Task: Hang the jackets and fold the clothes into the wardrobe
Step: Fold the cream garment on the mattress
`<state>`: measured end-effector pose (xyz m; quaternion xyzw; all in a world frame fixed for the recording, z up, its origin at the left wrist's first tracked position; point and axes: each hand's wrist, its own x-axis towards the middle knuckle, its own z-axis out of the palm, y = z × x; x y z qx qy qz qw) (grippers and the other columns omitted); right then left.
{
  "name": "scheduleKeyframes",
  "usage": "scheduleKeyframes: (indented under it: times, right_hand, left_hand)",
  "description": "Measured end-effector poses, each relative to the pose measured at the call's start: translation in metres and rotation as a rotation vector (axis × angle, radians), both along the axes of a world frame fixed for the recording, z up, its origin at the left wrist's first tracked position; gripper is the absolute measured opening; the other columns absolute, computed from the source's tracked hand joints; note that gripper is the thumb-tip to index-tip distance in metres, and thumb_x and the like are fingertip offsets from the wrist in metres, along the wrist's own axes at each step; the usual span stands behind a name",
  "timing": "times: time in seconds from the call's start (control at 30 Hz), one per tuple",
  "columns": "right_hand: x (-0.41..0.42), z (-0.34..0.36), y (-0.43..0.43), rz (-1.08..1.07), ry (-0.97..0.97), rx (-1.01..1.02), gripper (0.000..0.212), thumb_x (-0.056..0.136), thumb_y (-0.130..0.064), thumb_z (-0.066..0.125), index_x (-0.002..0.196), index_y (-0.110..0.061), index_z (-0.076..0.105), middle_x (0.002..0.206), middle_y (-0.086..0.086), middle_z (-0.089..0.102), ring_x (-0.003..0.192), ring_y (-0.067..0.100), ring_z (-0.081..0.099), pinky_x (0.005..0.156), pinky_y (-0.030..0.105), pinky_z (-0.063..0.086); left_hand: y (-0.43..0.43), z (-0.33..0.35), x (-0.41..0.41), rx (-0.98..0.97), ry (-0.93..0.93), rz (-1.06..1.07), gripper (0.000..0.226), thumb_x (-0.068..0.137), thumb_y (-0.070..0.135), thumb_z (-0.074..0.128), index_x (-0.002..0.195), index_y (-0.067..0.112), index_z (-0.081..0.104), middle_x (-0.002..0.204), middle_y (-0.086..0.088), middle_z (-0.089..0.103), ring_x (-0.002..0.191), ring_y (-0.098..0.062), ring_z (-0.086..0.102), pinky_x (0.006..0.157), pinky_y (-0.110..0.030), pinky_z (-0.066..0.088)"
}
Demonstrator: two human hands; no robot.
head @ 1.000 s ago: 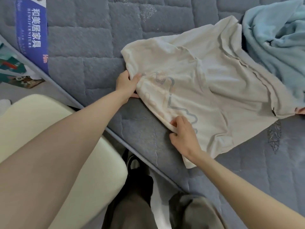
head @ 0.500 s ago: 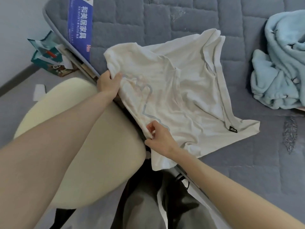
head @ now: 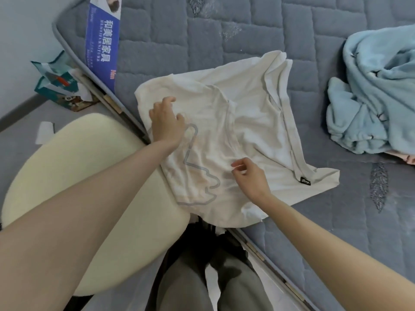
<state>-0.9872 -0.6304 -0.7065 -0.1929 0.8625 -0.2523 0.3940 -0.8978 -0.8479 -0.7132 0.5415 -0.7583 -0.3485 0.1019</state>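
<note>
A cream T-shirt (head: 251, 122) with a grey outline print lies partly folded on the grey quilted mattress (head: 258, 37); its near end hangs over the bed's edge. My left hand (head: 167, 121) is over the shirt's left part with loosely spread fingers, gripping nothing. My right hand (head: 249, 176) is over the shirt's middle, fingers bent, thumb and forefinger close together at a crease. A small black tag shows at the shirt's right corner.
A crumpled light blue garment (head: 377, 95) lies on the mattress at the right. A cream round cushion (head: 74, 176) sits below left beside the bed. A blue label (head: 103, 43) hangs on the mattress edge. A teal package (head: 58, 84) lies on the floor.
Both hands have let go of the shirt's near edge and moved onto its top surface. The shirt now lies flatter, shifted towards the bed's edge.
</note>
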Motion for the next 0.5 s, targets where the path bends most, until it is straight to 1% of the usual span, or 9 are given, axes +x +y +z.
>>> scheduleKeyframes:
  times: [0.07,0.1,0.17,0.23,0.27,0.33,0.4,0.43,0.5]
  right_hand:
    - [-0.022,0.003,0.01,-0.078,0.09,0.025,0.018,0.091,-0.018,0.051,0.109,-0.021,0.053,0.095,-0.005,0.061,0.079,0.01,0.058,0.064,0.03,0.047]
    - [-0.033,0.003,0.016,-0.105,0.152,0.042,0.021,0.089,-0.018,0.052,0.11,-0.02,0.05,0.094,-0.005,0.06,0.082,0.014,0.058,0.064,0.032,0.045]
    - [-0.055,0.002,0.034,-0.129,0.32,0.1,0.032,0.086,-0.017,0.056,0.117,-0.017,0.048,0.106,0.0,0.056,0.096,0.02,0.053,0.069,0.032,0.039]
    - [-0.077,-0.003,0.057,-0.104,0.475,0.195,0.045,0.083,-0.014,0.059,0.125,-0.011,0.046,0.122,0.009,0.048,0.111,0.026,0.042,0.081,0.033,0.036]
    - [-0.087,-0.005,0.067,-0.078,0.506,0.24,0.05,0.081,-0.013,0.061,0.129,-0.009,0.045,0.129,0.012,0.045,0.117,0.029,0.038,0.088,0.034,0.034]
    - [-0.108,-0.009,0.092,-0.055,0.477,0.3,0.059,0.079,-0.013,0.064,0.134,-0.01,0.043,0.141,0.012,0.039,0.128,0.032,0.031,0.1,0.039,0.029]
    - [-0.125,-0.013,0.115,-0.04,0.419,0.363,0.061,0.079,-0.015,0.064,0.136,-0.017,0.043,0.15,0.007,0.031,0.136,0.032,0.023,0.105,0.048,0.027]
    - [-0.132,-0.014,0.126,-0.01,0.395,0.393,0.059,0.08,-0.016,0.063,0.136,-0.02,0.044,0.152,0.006,0.029,0.139,0.03,0.019,0.106,0.051,0.026]
    - [-0.142,-0.017,0.139,0.064,0.374,0.401,0.049,0.082,-0.013,0.059,0.129,-0.022,0.051,0.153,0.007,0.029,0.142,0.028,0.014,0.106,0.051,0.027]
  left_hand:
    - [0.015,0.0,-0.024,0.037,0.041,-0.09,0.039,0.093,0.011,0.047,0.131,0.015,0.045,0.128,-0.008,0.048,0.119,-0.026,0.039,0.096,-0.03,0.033]
    - [0.023,0.0,-0.036,0.056,0.055,-0.134,0.038,0.093,0.011,0.046,0.131,0.015,0.046,0.126,-0.007,0.05,0.118,-0.025,0.041,0.094,-0.029,0.034]
    - [0.041,-0.002,-0.064,0.105,0.078,-0.242,0.037,0.094,0.01,0.046,0.13,0.015,0.049,0.123,-0.007,0.052,0.115,-0.025,0.045,0.094,-0.03,0.037]
    - [0.057,-0.004,-0.093,0.169,0.112,-0.342,0.036,0.094,0.01,0.045,0.129,0.016,0.05,0.122,-0.006,0.052,0.111,-0.025,0.05,0.095,-0.032,0.041]
    - [0.064,-0.005,-0.104,0.191,0.126,-0.383,0.037,0.095,0.01,0.045,0.13,0.018,0.05,0.122,-0.005,0.051,0.11,-0.024,0.051,0.095,-0.031,0.042]
    - [0.078,-0.008,-0.133,0.193,0.122,-0.476,0.039,0.096,0.011,0.045,0.134,0.02,0.048,0.127,-0.005,0.048,0.111,-0.022,0.051,0.096,-0.031,0.041]
    - [0.089,-0.012,-0.16,0.145,0.078,-0.586,0.043,0.096,0.012,0.044,0.138,0.021,0.045,0.134,-0.005,0.042,0.113,-0.023,0.049,0.098,-0.033,0.04]
    - [0.094,-0.013,-0.174,0.114,0.04,-0.645,0.044,0.096,0.012,0.043,0.139,0.022,0.044,0.136,-0.005,0.04,0.115,-0.024,0.048,0.098,-0.035,0.04]
    - [0.101,-0.016,-0.201,0.044,-0.049,-0.716,0.046,0.097,0.013,0.041,0.141,0.025,0.041,0.137,-0.006,0.037,0.116,-0.025,0.046,0.094,-0.037,0.041]
